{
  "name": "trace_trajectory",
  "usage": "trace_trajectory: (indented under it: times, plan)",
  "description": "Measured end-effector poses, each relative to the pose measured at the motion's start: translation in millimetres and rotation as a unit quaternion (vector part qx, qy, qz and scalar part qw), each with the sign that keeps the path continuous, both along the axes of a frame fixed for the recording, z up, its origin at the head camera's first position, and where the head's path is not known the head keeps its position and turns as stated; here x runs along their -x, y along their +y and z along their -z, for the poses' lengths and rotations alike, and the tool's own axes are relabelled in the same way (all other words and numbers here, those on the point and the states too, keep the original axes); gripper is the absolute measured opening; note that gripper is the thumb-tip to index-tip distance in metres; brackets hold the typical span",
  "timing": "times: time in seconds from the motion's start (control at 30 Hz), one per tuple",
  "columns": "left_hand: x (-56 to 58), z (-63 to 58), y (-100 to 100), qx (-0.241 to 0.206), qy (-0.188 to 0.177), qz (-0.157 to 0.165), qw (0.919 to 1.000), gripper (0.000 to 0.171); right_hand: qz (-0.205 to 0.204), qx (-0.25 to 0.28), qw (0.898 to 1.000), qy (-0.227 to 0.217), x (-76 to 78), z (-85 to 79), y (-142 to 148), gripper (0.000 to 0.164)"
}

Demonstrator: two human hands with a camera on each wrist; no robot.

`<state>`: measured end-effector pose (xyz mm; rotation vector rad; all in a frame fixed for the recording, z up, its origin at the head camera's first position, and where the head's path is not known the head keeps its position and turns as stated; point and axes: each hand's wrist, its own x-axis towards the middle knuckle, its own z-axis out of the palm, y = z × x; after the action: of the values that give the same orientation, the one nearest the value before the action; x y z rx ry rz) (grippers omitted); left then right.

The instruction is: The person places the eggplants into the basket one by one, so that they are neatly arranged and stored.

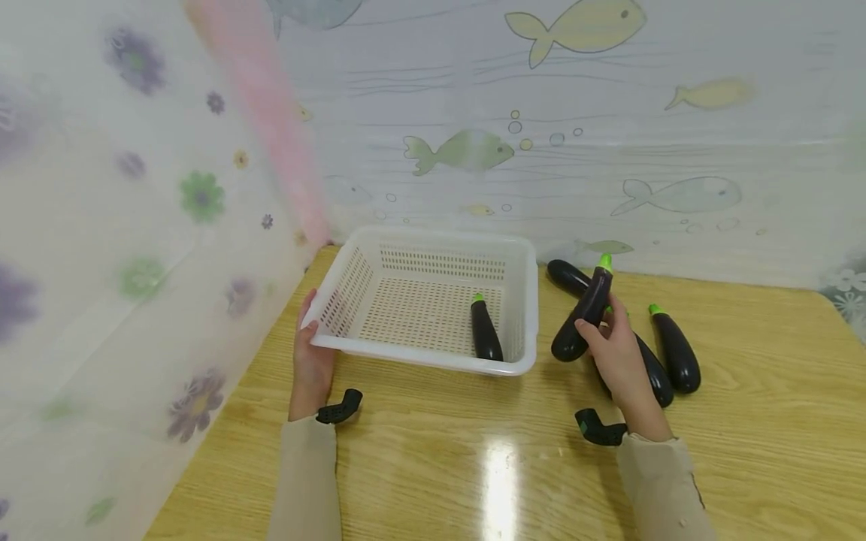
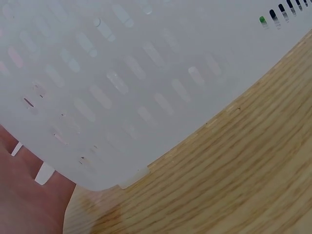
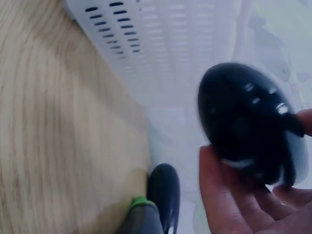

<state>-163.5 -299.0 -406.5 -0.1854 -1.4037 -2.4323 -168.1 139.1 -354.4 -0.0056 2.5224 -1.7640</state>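
Note:
A white plastic basket (image 1: 433, 366) with slotted walls stands on the table, and one eggplant (image 1: 484, 330) lies inside near its right wall. My left hand (image 1: 313, 364) grips the basket's left front corner, fingers over the rim; the left wrist view shows part of that hand (image 2: 34, 190) against the outer wall. Right of the basket, my right hand (image 1: 617, 361) holds another eggplant (image 1: 587, 315) above the table, green stem pointing up and away. In the right wrist view the held eggplant's dark rounded end (image 3: 243, 117) faces the camera, with fingers and thumb around it.
Several more eggplants lie on the table to the right: one at the back (image 1: 567, 276), one under the right hand (image 1: 655, 372), one farther right (image 1: 676, 353). A fish-patterned sheet (image 1: 460, 150) hangs behind the wooden table (image 1: 419, 466); a flowered sheet (image 1: 169, 248) hangs at left.

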Motion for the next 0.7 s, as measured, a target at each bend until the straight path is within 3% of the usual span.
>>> trace_trajectory:
  times: [0.3, 0.7]
  plan:
    - [-0.1, 2.7, -2, 0.0, 0.001, 0.001, 1.0, 0.053, 0.015, 0.026, 0.999, 0.014, -4.4, -4.2, -8, 0.074]
    - [0.6, 0.4, -2, 0.003, 0.0, 0.004, 1.0, 0.051, 0.003, 0.049, 0.999, 0.017, -6.1, -7.0, -18, 0.074]
